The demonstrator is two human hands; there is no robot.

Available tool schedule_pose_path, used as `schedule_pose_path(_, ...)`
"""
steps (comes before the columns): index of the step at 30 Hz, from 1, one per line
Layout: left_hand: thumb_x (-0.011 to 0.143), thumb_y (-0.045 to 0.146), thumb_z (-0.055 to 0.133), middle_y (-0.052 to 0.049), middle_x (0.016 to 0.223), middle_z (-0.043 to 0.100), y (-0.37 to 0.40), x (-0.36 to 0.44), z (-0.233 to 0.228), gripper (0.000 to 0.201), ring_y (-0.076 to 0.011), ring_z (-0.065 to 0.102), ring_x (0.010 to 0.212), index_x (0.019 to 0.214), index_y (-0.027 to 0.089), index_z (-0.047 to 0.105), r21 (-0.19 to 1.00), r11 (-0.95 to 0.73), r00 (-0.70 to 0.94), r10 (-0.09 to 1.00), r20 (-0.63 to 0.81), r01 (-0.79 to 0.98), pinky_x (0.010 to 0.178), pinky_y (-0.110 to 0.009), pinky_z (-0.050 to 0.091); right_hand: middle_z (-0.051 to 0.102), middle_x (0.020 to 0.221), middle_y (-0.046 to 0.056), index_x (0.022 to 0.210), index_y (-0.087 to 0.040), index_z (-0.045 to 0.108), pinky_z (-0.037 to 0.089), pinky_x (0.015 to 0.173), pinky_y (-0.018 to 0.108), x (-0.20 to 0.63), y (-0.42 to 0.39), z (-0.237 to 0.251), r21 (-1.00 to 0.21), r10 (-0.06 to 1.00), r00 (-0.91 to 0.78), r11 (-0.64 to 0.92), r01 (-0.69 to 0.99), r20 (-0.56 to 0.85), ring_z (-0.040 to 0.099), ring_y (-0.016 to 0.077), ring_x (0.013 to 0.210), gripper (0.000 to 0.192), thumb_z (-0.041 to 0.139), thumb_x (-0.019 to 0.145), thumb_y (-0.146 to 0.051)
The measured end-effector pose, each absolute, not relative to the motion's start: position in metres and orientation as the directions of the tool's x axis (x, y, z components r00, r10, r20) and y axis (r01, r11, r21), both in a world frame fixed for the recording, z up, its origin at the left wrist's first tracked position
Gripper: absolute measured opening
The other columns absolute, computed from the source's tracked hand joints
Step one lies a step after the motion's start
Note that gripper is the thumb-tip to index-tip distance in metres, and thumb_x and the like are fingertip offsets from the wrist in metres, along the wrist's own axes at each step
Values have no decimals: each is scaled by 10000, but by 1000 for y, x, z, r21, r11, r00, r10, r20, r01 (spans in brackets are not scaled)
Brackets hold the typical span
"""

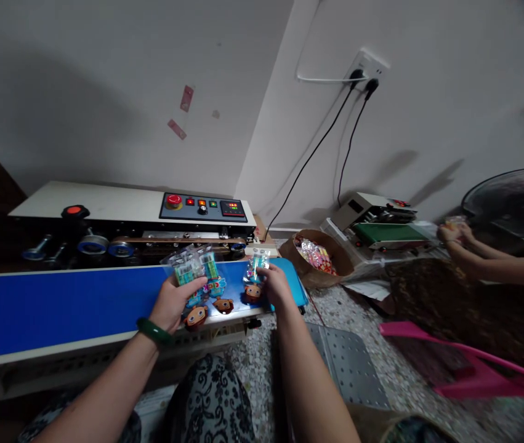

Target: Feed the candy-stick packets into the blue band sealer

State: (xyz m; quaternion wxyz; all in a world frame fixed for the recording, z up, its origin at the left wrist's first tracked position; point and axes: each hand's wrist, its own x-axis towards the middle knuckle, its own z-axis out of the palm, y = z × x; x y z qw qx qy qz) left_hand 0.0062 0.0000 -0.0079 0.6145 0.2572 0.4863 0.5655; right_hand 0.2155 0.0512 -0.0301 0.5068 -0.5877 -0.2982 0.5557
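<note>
My left hand (175, 300), with a green bangle at its wrist, is closed on a bunch of clear plastic packets (192, 271). Barcoded header strips and brown cartoon faces show through the film. Further right, my right hand (274, 287) pinches a single packet (253, 289) of the same kind by its side. Both hands are over the right end of a blue conveyor belt (81, 301), part of a band sealing machine (104, 206) with rollers and a lit control panel. Whether the packets touch the belt, I cannot tell.
A brown bag (298, 271) full of small colourful packets stands right of the belt. Beyond it is a second sealer with a green belt (391, 237). Another person's hands (456, 232) hold a packet at the far right. A pink plastic chair (465, 360) and a fan (515, 197) are nearby.
</note>
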Motion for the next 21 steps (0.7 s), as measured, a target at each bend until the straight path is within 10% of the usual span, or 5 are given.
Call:
schedule_pose_path(10,512,244,755,-107,877,686,1,6,-10,471,-236,641,743,940,101,622,877,210,-105,954,-280,-433,708,-374,511,601,636,0,749,-146,571,413,486,188,190,66,-29,-963,954,161,-235,-130,-254,539,92,536,219,678,599,-263)
schedule_pose_path(16,555,246,736,-80,856,689,-1,9,-11,394,-211,638,735,911,120,625,863,229,-29,962,-271,-450,683,-331,508,634,858,9,889,-179,602,455,697,245,150,17,-12,-996,973,-229,-34,-78,-15,579,150,778,362,727,570,-292)
schedule_pose_path(21,558,262,733,-73,804,683,-2,8,-13,360,-210,635,679,869,118,620,868,253,-29,956,-293,-428,660,-361,510,616,719,-9,811,-171,580,472,579,241,162,12,-18,-966,994,-25,-109,-235,-106,580,134,615,293,710,590,-313)
